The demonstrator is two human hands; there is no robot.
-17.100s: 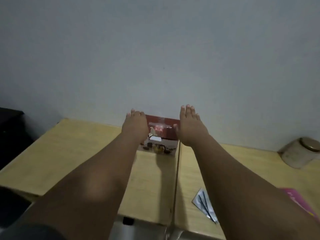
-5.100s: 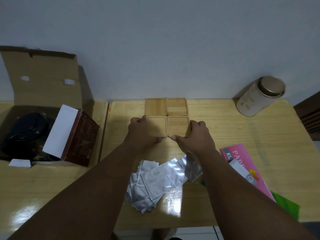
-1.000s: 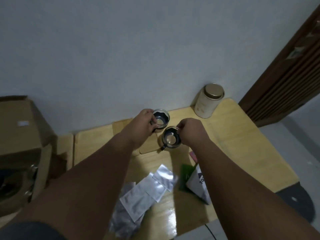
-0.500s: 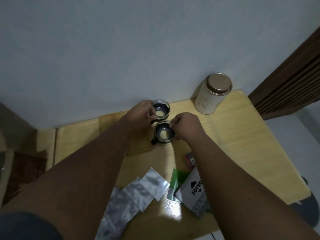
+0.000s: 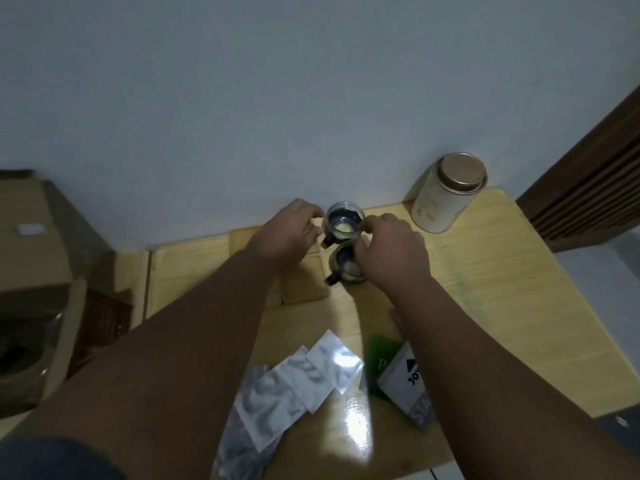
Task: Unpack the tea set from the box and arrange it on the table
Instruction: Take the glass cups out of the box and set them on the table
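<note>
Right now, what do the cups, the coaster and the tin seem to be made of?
Far cup and near cup: probably clear glass, since the pale bottom shows through shiny walls. The handles are dark, maybe plastic.
Coaster: light wood or bamboo, matt and pale tan. It is too blurred to see any grain.
Tin: matt cream body, metal or card. The lid looks like golden metal with a soft sheen.
</note>
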